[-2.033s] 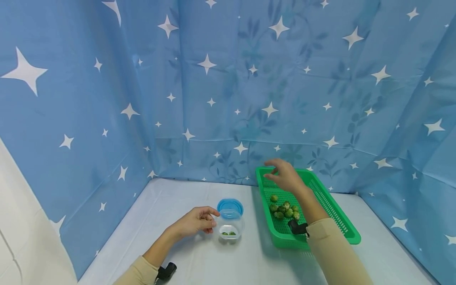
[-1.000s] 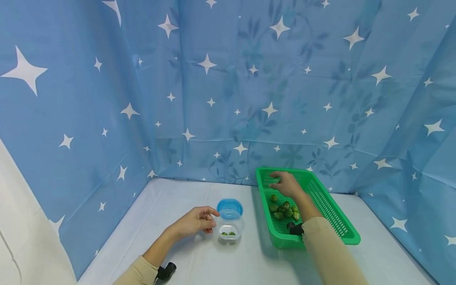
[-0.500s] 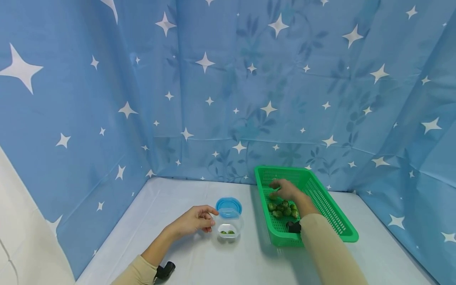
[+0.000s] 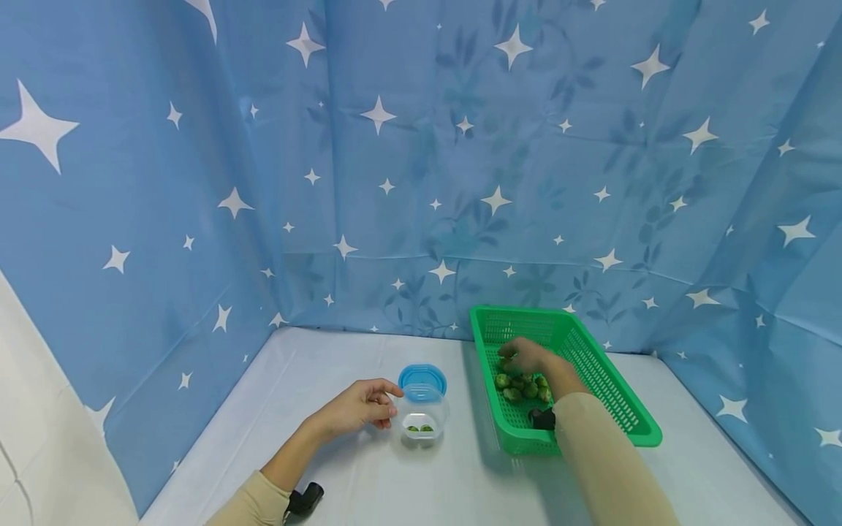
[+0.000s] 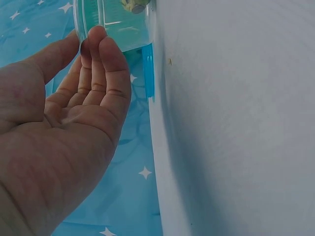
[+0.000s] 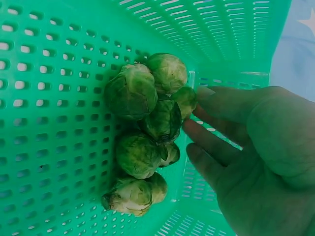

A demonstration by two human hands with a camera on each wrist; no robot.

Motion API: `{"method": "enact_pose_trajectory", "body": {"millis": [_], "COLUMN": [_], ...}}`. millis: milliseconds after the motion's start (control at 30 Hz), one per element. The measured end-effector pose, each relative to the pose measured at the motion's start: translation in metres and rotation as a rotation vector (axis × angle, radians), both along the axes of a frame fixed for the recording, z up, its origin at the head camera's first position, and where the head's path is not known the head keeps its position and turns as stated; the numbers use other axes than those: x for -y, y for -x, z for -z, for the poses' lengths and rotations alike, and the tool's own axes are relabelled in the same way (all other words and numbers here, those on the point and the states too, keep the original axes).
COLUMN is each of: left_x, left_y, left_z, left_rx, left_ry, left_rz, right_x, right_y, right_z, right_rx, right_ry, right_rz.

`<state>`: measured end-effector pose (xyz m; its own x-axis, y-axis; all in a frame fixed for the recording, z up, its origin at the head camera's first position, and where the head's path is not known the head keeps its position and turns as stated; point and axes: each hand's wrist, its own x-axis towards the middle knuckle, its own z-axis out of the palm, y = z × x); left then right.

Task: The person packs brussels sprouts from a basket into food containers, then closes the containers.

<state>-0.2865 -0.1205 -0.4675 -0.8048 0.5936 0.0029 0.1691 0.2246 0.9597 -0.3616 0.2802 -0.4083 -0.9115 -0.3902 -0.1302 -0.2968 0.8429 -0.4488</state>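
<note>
Right hand is dipping into the basket, closing in on a sprout

A blue, star-printed fabric curtain is hanging behind a table covered in smooth white. On the table's right side, a long, green, perforated plastic basket is sitting, and here lies the change: the right hand, which was hovering higher two seconds ago, is now reaching down inside it. Its thumb and fingers are standing narrow and curved beside a sprout; whether they are gripping it, I cannot tell. For the work in hand, this is marking, in my judgement, a shift from approaching to picking.

The left hand is staying put, holding nothing, its fingers loosely bent right beside a small, clear plastic tub; contact is hard to confirm. Behind the tub, a round blue lid is lying on the table.

A group of round green Brussels sprouts is resting on the basket's floor, the sprout at the right fingertips at its far end. Only two sprouts are showing in the tub, so that count is not changing yet.
</note>
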Motion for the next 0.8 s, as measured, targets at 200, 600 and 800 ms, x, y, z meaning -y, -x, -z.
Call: {"method": "enact_pose_trajectory", "body": {"millis": [200, 600, 800], "left_x": [0.0002, -0.0006, 0.0004], "left_y": [-0.0005, 0.001, 0.0003], "left_z": [0.0001, 0.0034, 0.0014], "left_rx": [0.001, 0.009, 0.011], "left_ry": [0.0, -0.007, -0.007], "left_rz": [-0.004, -0.002, 0.0], "right_x": [0.0001, -0.0036, -0.004], "right_y": [0.0003, 0.001, 0.0018], "right_z": [0.0006, 0.0038, 0.0044], "right_rx": [-0.023, -0.002, -0.017], "right_ry": [-0.012, 0.01, 0.004], "right_rz": [0.02, 0.074, 0.085]}}
